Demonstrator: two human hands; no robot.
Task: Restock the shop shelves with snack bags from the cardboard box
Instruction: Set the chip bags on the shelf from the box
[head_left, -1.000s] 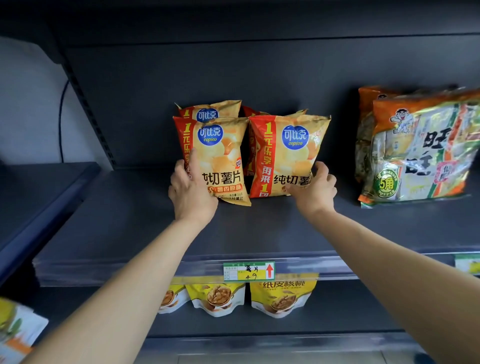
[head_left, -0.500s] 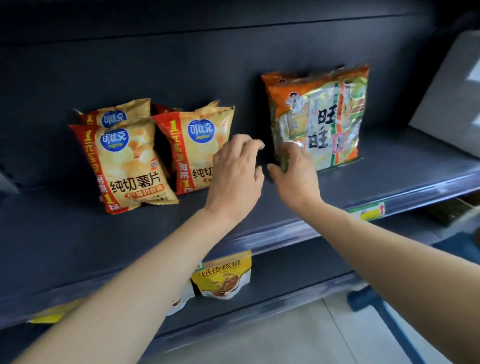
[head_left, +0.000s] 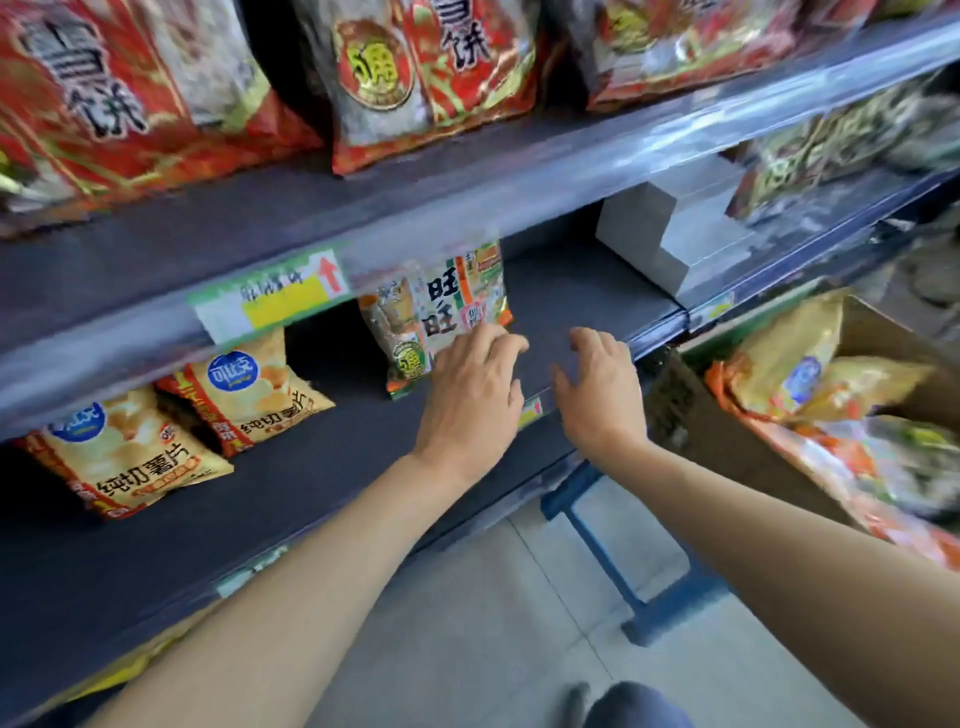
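Neither hand grips anything. The left hand (head_left: 470, 400) hangs slack with fingers spread just in front of the rice cracker bag (head_left: 434, 317), fingertips at or near its lower right corner (whether they touch it is hard to tell through the blur). The right hand (head_left: 597, 395) hovers empty, palm down, over the bare dark shelf (head_left: 322, 483) beside that bag.

A second ago both hands were pressed on the two front chip bags, squaring them up; half a second ago they were lifting off and sliding right toward the cracker bag. Now the chip bags (head_left: 197, 421) stand well to the left, untouched, and the view has swung right. That reads as the chip bags being finished with and the hands heading for more stock.

The cardboard box (head_left: 883, 332) has come into view at the right edge, open, just beyond the shelf end. In it lie several crinkled snack bags (head_left: 810, 374), yellow and orange ones on top, greener ones lower down; the count is lost in the blur. The shelf above carries a row of big red bags (head_left: 415, 78). A wide stretch between the chip bags and the cracker bag is bare, so there is probably much left to fill.
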